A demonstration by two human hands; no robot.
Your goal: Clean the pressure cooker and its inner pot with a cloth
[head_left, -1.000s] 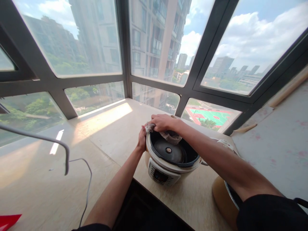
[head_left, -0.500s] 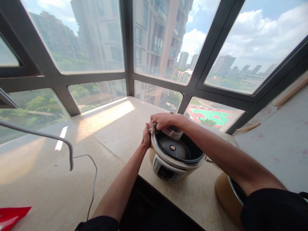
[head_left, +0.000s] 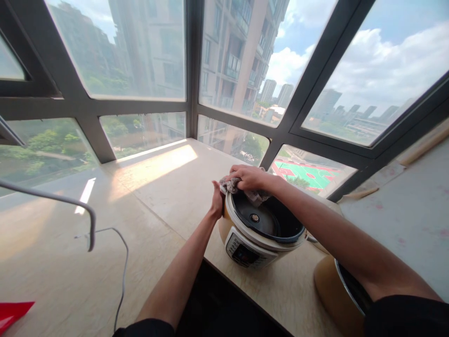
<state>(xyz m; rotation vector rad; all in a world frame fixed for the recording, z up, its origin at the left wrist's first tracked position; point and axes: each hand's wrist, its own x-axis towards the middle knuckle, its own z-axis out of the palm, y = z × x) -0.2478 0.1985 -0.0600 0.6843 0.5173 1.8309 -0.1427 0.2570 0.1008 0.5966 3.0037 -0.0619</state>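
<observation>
A white and gold electric rice cooker (head_left: 245, 253) stands in front of me with its top uncovered. Inside it a round metal heating plate (head_left: 264, 223) with a small central button is visible. My right hand (head_left: 247, 177) is closed around a crumpled greyish cloth (head_left: 257, 196), pressed on the far left part of the rim; some of the cloth hangs into the opening. My left hand (head_left: 217, 202) grips the cooker's left side, thumb pointing up, its other fingers mostly hidden.
A gold pot (head_left: 324, 283) with a dark inside sits at the lower right, partly under my right forearm. A grey cable (head_left: 123, 271) and a red packet (head_left: 14, 314) lie on the pale stone counter (head_left: 157, 243). Windows (head_left: 147, 51) surround the counter.
My right hand and the cloth have shifted slightly along the rim, and more cloth shows under the fingers. My left thumb stands more apart from the right hand. The view has turned a little.
</observation>
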